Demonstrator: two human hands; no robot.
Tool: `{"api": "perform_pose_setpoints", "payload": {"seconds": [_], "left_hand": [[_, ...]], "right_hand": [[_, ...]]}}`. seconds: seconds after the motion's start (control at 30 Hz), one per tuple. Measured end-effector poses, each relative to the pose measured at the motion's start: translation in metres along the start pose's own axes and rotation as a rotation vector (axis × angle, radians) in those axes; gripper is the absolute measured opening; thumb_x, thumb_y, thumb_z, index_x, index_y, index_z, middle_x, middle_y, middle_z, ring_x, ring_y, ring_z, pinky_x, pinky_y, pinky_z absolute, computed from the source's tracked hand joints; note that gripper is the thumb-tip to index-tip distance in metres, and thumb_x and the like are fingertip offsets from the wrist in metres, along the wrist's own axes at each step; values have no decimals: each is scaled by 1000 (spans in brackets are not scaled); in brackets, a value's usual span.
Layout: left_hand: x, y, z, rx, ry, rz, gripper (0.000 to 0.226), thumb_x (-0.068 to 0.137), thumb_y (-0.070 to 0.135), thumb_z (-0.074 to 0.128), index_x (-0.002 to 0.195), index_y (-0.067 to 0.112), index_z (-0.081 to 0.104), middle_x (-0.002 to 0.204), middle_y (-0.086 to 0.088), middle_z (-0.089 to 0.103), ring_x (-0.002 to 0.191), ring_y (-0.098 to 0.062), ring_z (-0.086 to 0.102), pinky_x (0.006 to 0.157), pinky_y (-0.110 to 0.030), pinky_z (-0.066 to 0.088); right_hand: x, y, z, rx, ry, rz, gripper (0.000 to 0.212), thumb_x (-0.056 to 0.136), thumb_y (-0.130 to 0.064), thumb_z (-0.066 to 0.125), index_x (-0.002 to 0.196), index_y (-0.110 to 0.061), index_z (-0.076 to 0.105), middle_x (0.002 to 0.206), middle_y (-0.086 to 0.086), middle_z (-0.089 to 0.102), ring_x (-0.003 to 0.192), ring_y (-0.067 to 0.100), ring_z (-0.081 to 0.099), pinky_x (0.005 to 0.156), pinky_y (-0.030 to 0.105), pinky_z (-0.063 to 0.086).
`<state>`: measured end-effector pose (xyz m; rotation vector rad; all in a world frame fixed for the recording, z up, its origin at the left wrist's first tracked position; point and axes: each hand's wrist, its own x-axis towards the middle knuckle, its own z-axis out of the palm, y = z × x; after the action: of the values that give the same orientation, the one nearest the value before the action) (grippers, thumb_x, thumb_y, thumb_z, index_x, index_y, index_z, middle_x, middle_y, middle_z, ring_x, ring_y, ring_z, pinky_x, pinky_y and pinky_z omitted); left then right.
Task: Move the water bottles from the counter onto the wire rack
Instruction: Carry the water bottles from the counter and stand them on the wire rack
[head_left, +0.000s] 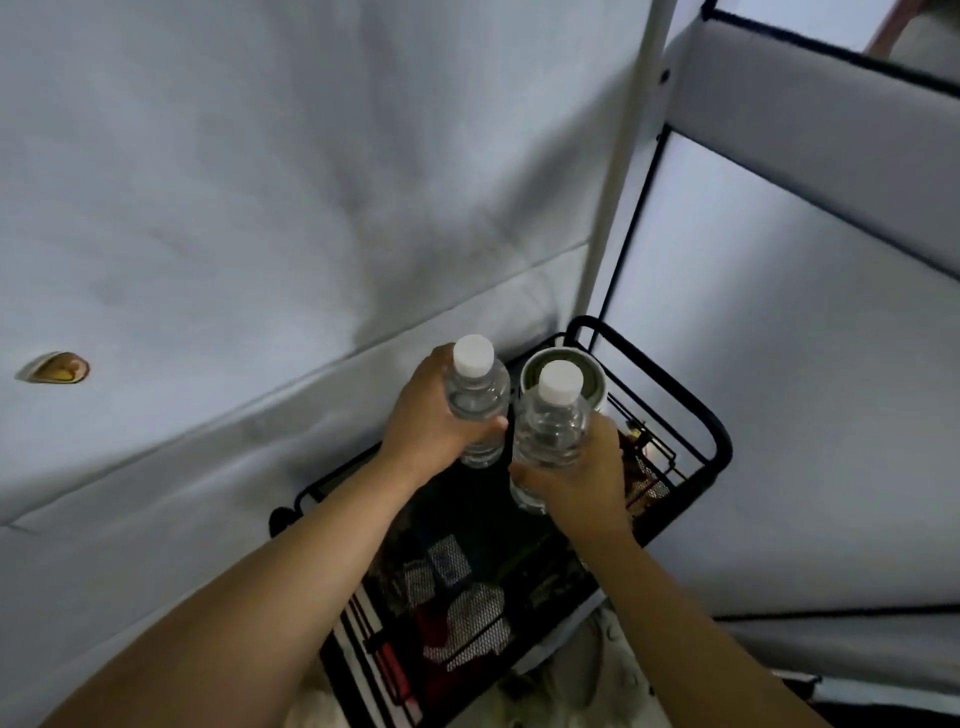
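I hold two clear plastic water bottles with white caps, both upright, over a black wire rack (719, 441). My left hand (426, 421) grips the left bottle (475, 395) around its body. In my right hand (582, 478) is the right bottle (550, 426), fingers curled round its lower half. The two bottles stand side by side, nearly touching, above the rack's top mesh basket. The bottle bases are partly hidden by my hands.
A white round container (592, 374) with a dark inside stands at the rack's back corner. Lower shelves hold packets (467, 618) seen through the mesh. Grey fabric panels (260, 208) and a white pole (628, 156) surround the rack. A small tan object (54, 368) sticks to the left panel.
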<state>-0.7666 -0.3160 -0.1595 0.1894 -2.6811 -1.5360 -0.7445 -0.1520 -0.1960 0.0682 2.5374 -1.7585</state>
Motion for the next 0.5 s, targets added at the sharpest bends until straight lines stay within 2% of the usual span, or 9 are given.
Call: {"api": "perform_pose_setpoints", "payload": {"seconds": [0.07, 0.13, 0.27, 0.4, 0.5], "left_hand": [[10, -10, 3, 13, -4, -1, 65, 55, 24, 85, 108, 33, 49, 114, 2, 62, 103, -16, 59, 83, -27, 44], [16, -17, 5, 37, -17, 14, 64, 55, 23, 85, 108, 31, 50, 113, 2, 62, 102, -16, 59, 83, -27, 43], [23, -28, 6, 56, -42, 20, 65, 55, 25, 85, 110, 33, 51, 109, 8, 61, 99, -13, 59, 80, -26, 43], [30, -30, 7, 40, -54, 39, 64, 53, 25, 84, 105, 38, 49, 105, 10, 62, 97, -11, 60, 78, -20, 43], [36, -29, 10, 24, -77, 36, 63, 53, 21, 85, 105, 33, 51, 105, 10, 63, 97, -9, 60, 80, -19, 44]], "right_hand": [[8, 6, 5, -1, 23, 7, 53, 52, -18, 82, 99, -12, 57, 102, 15, 61, 94, 27, 62, 78, 42, 57], [12, 8, 10, 0, 38, 14, 58, 52, -21, 82, 104, -11, 56, 103, 15, 60, 96, 27, 62, 81, 43, 55], [17, 8, 17, 9, 118, 4, 63, 52, -23, 84, 107, -14, 54, 106, 8, 55, 99, 21, 58, 81, 32, 53], [21, 12, 24, 41, 131, 3, 64, 53, -19, 85, 109, -14, 55, 109, 10, 57, 101, 22, 59, 86, 45, 53], [22, 16, 31, 55, 179, 6, 63, 53, -16, 84, 105, -26, 51, 109, 5, 57, 102, 21, 58, 87, 46, 52]]}}
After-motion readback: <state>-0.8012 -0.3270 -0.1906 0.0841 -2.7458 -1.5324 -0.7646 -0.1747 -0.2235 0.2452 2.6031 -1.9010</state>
